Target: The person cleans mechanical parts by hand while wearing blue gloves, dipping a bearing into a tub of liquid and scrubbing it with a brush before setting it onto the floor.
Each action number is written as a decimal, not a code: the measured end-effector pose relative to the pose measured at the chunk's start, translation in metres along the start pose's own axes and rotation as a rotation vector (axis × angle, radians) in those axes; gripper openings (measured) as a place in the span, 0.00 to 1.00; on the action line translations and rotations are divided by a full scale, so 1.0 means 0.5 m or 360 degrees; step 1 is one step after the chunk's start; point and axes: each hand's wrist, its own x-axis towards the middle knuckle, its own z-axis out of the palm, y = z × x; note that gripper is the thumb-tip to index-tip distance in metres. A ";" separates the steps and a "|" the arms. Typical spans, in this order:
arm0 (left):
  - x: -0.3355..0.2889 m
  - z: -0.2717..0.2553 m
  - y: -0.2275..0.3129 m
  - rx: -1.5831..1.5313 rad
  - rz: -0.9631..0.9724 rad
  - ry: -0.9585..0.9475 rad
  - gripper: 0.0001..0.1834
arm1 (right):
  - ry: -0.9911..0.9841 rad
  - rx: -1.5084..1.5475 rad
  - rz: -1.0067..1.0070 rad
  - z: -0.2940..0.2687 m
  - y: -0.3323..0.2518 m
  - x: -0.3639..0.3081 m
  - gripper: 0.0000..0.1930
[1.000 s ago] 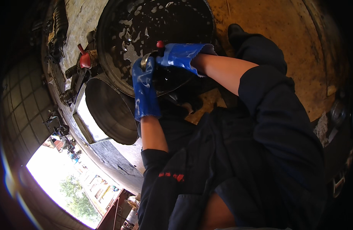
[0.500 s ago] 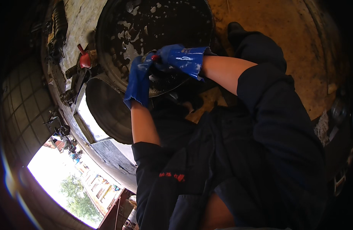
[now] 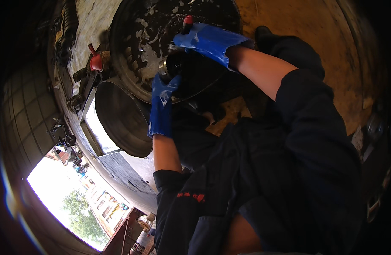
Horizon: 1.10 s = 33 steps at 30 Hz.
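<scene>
Both my hands wear blue rubber gloves and work over a wide round dark tub (image 3: 138,91) of dark liquid with patches of foam. In my left hand (image 3: 163,89), closed at the tub's near side, is a dark cylindrical part with a shiny metal rim (image 3: 163,67); its exact kind is unclear. My right hand (image 3: 199,37) is just beyond it, wrapped round a dark tool with a red end (image 3: 187,20). The tool's working end is mostly hidden beneath the glove and close to the metal-rimmed part.
A second dark round container (image 3: 121,117) stands against the tub's near left side. Left of the tub is a red-handled valve (image 3: 95,61) on piping. Brown stained flooring (image 3: 306,25) lies to the right, with a dark boot (image 3: 263,34) beside the tub.
My hands, close together before, have drawn apart. The right has moved up and right with the red-ended tool; the left has lowered slightly, exposing the metal-rimmed part.
</scene>
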 end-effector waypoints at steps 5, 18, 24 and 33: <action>0.007 -0.079 -0.150 -0.0021 0.0071 0.0100 0.29 | -0.0623 -0.0240 -0.0099 0.036 -0.215 -0.039 0.20; -0.001 0.012 0.074 -0.0076 -0.0064 -0.0260 0.30 | -0.0071 0.0225 0.0145 0.033 -0.055 0.028 0.19; -0.055 0.037 0.276 -0.0106 -0.0375 -0.0170 0.30 | 0.0136 -0.0716 0.0224 0.033 -0.002 0.045 0.20; 0.075 -0.004 0.153 0.1129 -0.0189 -0.0349 0.26 | 0.0032 -0.0981 0.0289 0.006 -0.077 0.052 0.23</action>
